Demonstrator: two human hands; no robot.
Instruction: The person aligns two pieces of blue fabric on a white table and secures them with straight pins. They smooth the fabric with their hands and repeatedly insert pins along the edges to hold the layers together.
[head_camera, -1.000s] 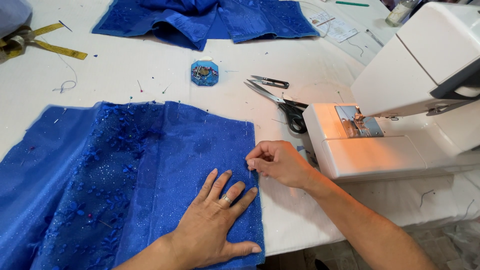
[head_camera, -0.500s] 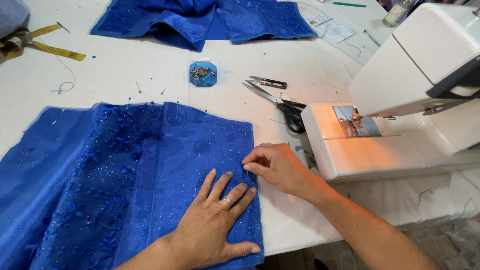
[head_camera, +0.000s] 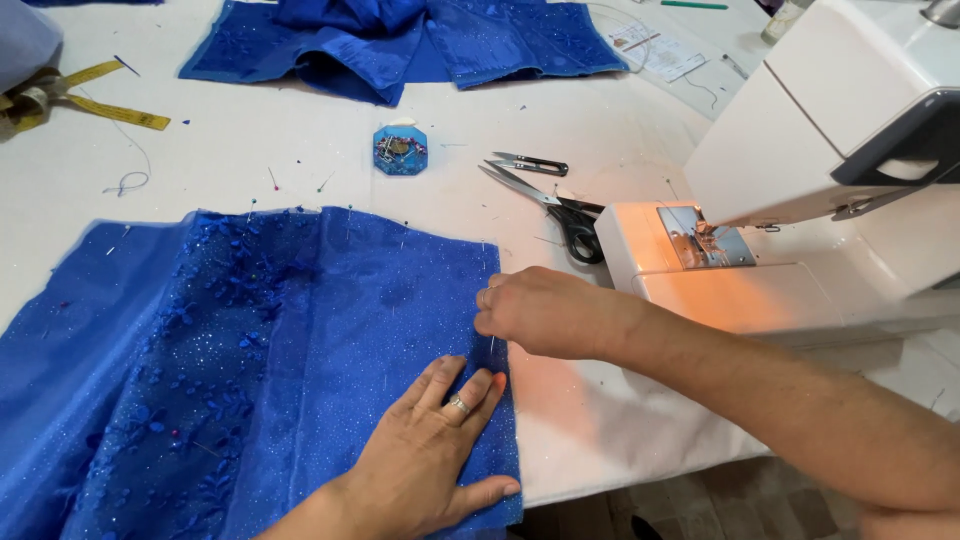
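The left hand (head_camera: 432, 455) is lying flat, fingers spread and released, pressing down the near right corner of the blue sequined fabric (head_camera: 250, 370), which is spreading over the near left part of the white tabletop (head_camera: 300, 150). The right hand (head_camera: 540, 312) is curling over the fabric's right edge just beyond the left hand, fingertips pinched together at the hem; what they are pinching is too small to tell. Pins are standing along the fabric's far edge. Black-handled scissors (head_camera: 560, 205) and small snips (head_camera: 530, 163) are lying to the right, near the white sewing machine (head_camera: 800, 200). A blue pin holder (head_camera: 400, 149) is sitting farther back, before a second blue fabric piece (head_camera: 400, 40). A yellow tape measure (head_camera: 110, 105) is lying far left.
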